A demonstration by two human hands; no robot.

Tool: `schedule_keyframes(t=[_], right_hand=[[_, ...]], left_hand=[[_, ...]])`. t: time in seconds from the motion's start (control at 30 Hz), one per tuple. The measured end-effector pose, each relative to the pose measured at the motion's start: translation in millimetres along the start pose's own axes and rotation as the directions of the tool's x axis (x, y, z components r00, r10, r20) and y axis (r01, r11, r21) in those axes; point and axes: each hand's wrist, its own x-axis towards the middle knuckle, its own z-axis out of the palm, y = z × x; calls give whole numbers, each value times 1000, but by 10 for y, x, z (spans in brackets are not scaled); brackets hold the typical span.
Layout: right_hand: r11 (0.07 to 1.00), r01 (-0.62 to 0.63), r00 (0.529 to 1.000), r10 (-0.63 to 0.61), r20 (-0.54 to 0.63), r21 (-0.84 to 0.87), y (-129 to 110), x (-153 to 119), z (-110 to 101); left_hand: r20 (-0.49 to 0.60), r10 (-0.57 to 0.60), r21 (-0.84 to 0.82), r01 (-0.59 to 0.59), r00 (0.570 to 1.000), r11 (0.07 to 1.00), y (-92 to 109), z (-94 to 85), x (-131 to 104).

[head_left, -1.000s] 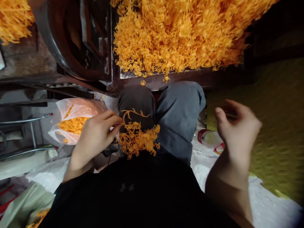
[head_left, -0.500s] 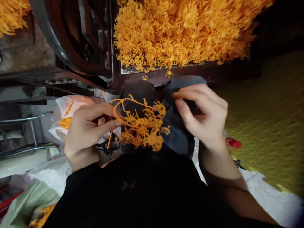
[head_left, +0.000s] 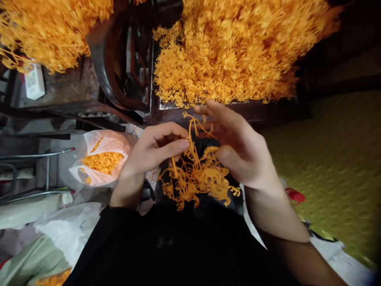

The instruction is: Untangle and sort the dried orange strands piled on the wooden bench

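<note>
My left hand point(head_left: 162, 149) pinches the stem of an orange branched sprig point(head_left: 198, 174), which looks like plastic flower parts, between thumb and fingertips. Its tangled small heads hang below the fingers over my lap, and a thin curved stem rises above them. At the sprig's right side is my right hand point(head_left: 242, 145), fingers stretched out and thumb apart, slightly blurred. Whether its fingertips touch the stem is hard to make out. A large heap of similar orange pieces point(head_left: 226, 59) lies on the dark wooden surface in front of me.
A second orange heap point(head_left: 59, 31) lies at the upper left, by a white box point(head_left: 35, 81). Between the heaps stands a curved dark wooden armrest point(head_left: 110, 79). On the floor at left sits a plastic bag point(head_left: 111, 137) of orange bits. A yellow textured mat point(head_left: 333, 159) covers the right.
My left hand has moved right and slightly up with the sprig. My right hand has gone from a closed pinch to spread fingers and come closer to the sprig. The view has shifted too.
</note>
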Motion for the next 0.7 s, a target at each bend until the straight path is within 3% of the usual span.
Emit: schedule_keyframes(t=[0.1, 0.2, 0.3, 0.37, 0.47, 0.53, 0.6, 0.7], right_hand=[[990, -128, 991, 126, 42, 56, 28, 97, -44], [978, -203, 975, 206, -87, 37, 151, 162, -163], [986, -163, 952, 168, -256, 42, 288, 217, -289], [989, -145, 951, 145, -272, 20, 333, 275, -343], [995, -95, 952, 94, -292, 10, 318, 383, -331], [998, -49, 944, 59, -326, 38, 294, 435, -258], [995, -41, 964, 63, -259, 90, 294, 446, -159], [979, -159, 987, 153, 54, 128, 347, 387, -40]], left_hand=[[-12, -41, -66, 40, 999, 997, -62, -10, 123], [-46, -116, -146, 108, 992, 983, -129, -58, 180], [6, -195, -159, 193, 981, 968, -193, -98, 202], [78, -227, -75, 232, 971, 970, -228, -107, 216], [130, -197, 47, 193, 972, 980, -279, -89, 239], [102, -131, 23, 129, 986, 991, -321, -65, 253], [66, -65, -69, 69, 996, 995, -365, -39, 264], [22, 17, -213, -12, 1000, 977, -409, -21, 270]])
